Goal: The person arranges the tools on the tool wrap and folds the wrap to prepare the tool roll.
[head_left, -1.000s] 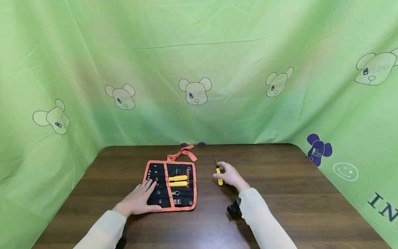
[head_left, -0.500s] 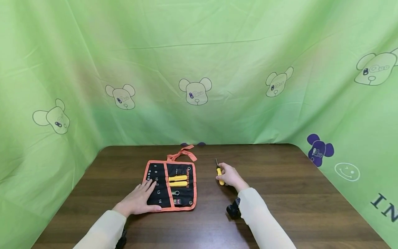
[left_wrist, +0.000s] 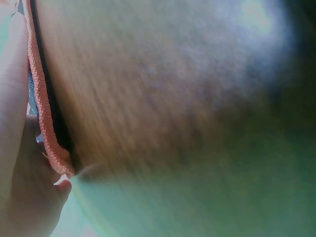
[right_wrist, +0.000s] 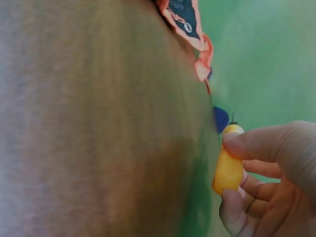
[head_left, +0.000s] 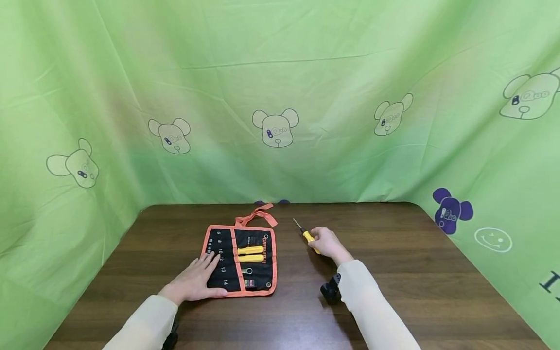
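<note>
My left hand [head_left: 195, 279] rests with spread fingers on the left part of a black tool pouch [head_left: 225, 265] with orange edging. Two yellow handles [head_left: 251, 254] stick out of the pouch's pocket, and the ring end of a wrench [head_left: 248, 271] shows below them. To the right of the pouch, my right hand [head_left: 327, 244] pinches a screwdriver [head_left: 308, 236] by its yellow handle, its thin shaft pointing up and to the left. In the right wrist view, thumb and fingers hold that yellow handle [right_wrist: 228, 170]. The left wrist view shows the orange edge [left_wrist: 44, 103] beside the hand.
The pouch lies on a dark wooden table [head_left: 280, 316]. Orange tie straps [head_left: 258, 214] stretch from its far edge. A green printed curtain [head_left: 280, 175] hangs behind the table and along its sides.
The screwdriver in my right hand has swung so its tip points further left, toward the pouch. The right hand has shifted slightly right. My left hand and the pouch stay put.
</note>
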Available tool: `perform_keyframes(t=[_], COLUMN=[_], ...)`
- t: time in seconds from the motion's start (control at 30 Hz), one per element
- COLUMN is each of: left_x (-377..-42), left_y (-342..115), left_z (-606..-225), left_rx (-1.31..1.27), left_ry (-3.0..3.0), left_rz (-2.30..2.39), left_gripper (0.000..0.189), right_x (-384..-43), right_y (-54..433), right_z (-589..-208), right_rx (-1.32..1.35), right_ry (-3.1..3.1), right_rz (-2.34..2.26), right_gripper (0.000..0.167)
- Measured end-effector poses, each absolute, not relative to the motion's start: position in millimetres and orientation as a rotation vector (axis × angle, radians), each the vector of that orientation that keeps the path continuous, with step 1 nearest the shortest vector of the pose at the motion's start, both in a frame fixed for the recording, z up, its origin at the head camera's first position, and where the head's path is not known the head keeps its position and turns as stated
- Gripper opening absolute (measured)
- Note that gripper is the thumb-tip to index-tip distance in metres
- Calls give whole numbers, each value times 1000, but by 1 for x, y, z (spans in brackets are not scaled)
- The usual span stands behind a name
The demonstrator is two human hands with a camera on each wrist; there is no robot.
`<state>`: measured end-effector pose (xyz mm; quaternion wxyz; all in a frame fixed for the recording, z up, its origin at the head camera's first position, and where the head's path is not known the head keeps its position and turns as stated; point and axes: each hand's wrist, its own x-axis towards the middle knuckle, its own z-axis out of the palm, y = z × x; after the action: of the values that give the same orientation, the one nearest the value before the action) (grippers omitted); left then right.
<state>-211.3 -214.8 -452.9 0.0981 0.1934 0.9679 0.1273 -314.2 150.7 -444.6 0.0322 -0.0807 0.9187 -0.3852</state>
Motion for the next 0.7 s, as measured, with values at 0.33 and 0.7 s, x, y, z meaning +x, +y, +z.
perform_keyframes(t=[0.33,0.7], left_x=[-212,-212], left_y=[-215,-215], left_z=[-455,-457], left_rx=[562,568], left_ry=[2864,2870], left_rz=[370,372], left_gripper=[101,101], right_x=[-335,-331], right_y=[148,124], right_z=[-442,-413], right_rx=[-561,-574], right_ry=[2886,2997], right_rz=[-1280,-1124], right_gripper=[17,19])
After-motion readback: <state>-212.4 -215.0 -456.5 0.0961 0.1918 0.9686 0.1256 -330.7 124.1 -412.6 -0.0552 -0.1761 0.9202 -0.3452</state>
